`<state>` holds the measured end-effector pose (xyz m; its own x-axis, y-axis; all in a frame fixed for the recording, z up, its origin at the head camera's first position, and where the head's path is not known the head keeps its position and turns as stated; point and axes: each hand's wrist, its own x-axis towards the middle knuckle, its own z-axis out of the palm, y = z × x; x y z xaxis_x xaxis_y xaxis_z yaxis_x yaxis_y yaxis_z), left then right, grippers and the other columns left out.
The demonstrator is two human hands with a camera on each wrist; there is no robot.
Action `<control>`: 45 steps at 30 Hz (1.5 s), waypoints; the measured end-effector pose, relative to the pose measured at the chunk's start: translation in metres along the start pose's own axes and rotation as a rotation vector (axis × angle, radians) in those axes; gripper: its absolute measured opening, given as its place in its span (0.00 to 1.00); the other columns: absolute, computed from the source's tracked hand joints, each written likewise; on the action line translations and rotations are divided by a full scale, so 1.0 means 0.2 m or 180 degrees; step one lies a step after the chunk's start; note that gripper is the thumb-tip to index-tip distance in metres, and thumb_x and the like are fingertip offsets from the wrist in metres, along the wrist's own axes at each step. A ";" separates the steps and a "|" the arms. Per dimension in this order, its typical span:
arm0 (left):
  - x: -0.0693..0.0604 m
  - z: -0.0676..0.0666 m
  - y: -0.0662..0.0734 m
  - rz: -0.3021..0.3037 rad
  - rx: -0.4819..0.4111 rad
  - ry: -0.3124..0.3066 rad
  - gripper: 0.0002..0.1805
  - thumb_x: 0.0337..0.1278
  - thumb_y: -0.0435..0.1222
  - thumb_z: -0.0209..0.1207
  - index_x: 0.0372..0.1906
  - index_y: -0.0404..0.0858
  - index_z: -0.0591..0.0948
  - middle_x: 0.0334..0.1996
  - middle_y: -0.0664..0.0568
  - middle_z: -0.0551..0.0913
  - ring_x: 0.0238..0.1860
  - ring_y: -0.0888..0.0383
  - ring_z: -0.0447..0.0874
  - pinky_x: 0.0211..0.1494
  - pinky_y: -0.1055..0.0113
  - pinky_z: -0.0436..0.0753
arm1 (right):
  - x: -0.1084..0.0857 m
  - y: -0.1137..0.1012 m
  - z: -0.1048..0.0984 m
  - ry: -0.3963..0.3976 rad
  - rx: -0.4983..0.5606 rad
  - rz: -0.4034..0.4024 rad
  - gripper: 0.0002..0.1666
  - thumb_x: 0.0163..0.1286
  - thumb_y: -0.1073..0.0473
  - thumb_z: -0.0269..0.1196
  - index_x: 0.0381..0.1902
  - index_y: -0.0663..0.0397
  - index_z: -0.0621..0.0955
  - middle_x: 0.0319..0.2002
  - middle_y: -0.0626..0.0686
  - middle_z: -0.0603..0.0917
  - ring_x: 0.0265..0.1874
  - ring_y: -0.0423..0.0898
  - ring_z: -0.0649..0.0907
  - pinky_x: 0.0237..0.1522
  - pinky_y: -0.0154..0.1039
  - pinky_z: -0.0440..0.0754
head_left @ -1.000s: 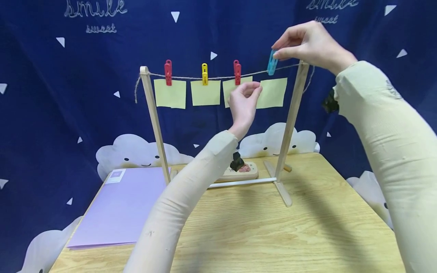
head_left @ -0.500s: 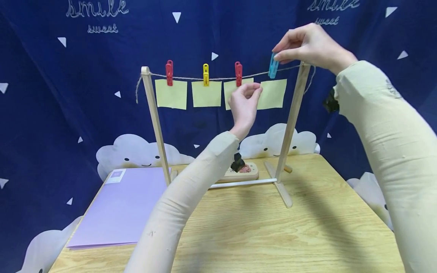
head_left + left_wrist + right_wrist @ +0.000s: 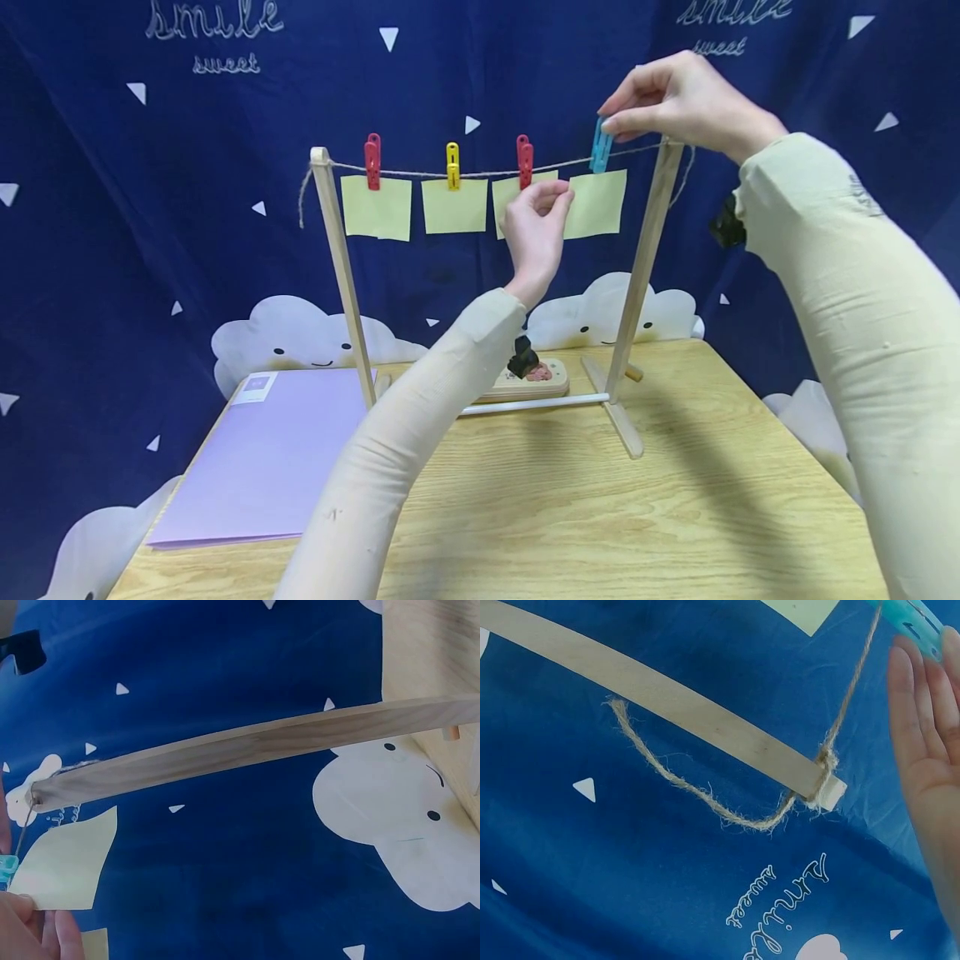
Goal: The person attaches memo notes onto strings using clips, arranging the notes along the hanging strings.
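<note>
My right hand (image 3: 678, 104) pinches a blue clothespin (image 3: 601, 148) over the right part of the twine (image 3: 557, 164); its lower end meets the twine, and whether it bites the line cannot be told. Just below it, a pale yellow paper (image 3: 597, 204) is pinched at its left edge by my left hand (image 3: 536, 229). In the left wrist view this paper (image 3: 71, 859) sits close to the clothespin's tip. Three more papers hang along the twine from a red clothespin (image 3: 372, 162), a yellow clothespin (image 3: 453, 167) and another red clothespin (image 3: 525, 161). My left hand partly covers the third paper (image 3: 504, 200).
The twine is tied between two wooden posts (image 3: 647, 267), joined low down by a white rod (image 3: 540, 404). Behind the rod lies a decorated case (image 3: 555, 379). A purple folder (image 3: 262, 458) covers the left of the wooden table (image 3: 637, 517). A blue curtain (image 3: 225, 208) hangs behind.
The right hand and blue clothespin came down slightly, then held still. The paper in my left hand shifted a little left and up, nearer the clothespin.
</note>
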<state>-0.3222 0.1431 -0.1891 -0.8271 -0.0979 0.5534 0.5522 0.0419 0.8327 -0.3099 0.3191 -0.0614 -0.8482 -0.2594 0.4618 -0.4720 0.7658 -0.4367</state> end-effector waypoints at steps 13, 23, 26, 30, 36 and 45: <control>0.01 0.03 0.02 0.0037 0.0027 0.0196 0.07 0.61 0.36 0.65 0.42 0.38 0.87 0.40 0.50 0.91 0.37 0.60 0.89 0.35 0.83 0.74 | 0.01 0.02 -0.01 -0.0116 0.0051 -0.0029 0.19 0.67 0.54 0.67 0.51 0.61 0.83 0.37 0.35 0.82 0.33 0.27 0.85 0.42 0.14 0.77; 0.00 0.03 0.03 0.0062 0.0073 0.0230 0.07 0.61 0.37 0.65 0.42 0.39 0.88 0.40 0.51 0.92 0.37 0.60 0.89 0.44 0.80 0.74 | 0.00 0.02 -0.01 -0.0207 -0.0052 0.0061 0.23 0.69 0.50 0.65 0.55 0.60 0.82 0.40 0.35 0.81 0.35 0.28 0.85 0.48 0.19 0.80; 0.00 0.04 0.03 0.0070 0.0086 0.0239 0.07 0.61 0.37 0.65 0.41 0.40 0.88 0.40 0.52 0.92 0.37 0.61 0.89 0.44 0.80 0.75 | 0.00 0.01 -0.01 -0.0232 -0.0045 0.0104 0.24 0.69 0.50 0.65 0.56 0.59 0.82 0.41 0.35 0.82 0.36 0.28 0.85 0.51 0.22 0.81; 0.00 0.04 0.03 0.0059 0.0085 0.0239 0.07 0.61 0.37 0.66 0.41 0.40 0.88 0.40 0.52 0.92 0.37 0.61 0.89 0.43 0.80 0.75 | 0.00 0.01 -0.01 -0.0260 -0.0067 0.0110 0.24 0.69 0.50 0.65 0.57 0.59 0.81 0.39 0.33 0.82 0.37 0.29 0.84 0.50 0.21 0.80; 0.00 0.03 0.02 0.0071 0.0032 0.0261 0.07 0.61 0.37 0.66 0.41 0.39 0.88 0.40 0.51 0.92 0.37 0.60 0.89 0.39 0.82 0.75 | 0.00 0.01 -0.01 -0.0288 -0.0127 0.0055 0.25 0.69 0.50 0.65 0.58 0.58 0.81 0.39 0.33 0.82 0.39 0.33 0.83 0.47 0.17 0.79; 0.00 0.03 0.02 0.0036 -0.0001 0.0270 0.07 0.61 0.37 0.66 0.41 0.39 0.88 0.40 0.51 0.91 0.38 0.60 0.89 0.36 0.83 0.75 | -0.01 0.01 0.00 -0.0262 -0.0131 0.0107 0.25 0.67 0.48 0.67 0.58 0.54 0.81 0.40 0.33 0.83 0.43 0.35 0.81 0.52 0.22 0.80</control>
<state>-0.3202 0.1499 -0.1860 -0.8089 -0.1814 0.5592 0.5615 0.0433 0.8263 -0.3088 0.3203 -0.0629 -0.8810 -0.2794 0.3819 -0.4343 0.7979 -0.4180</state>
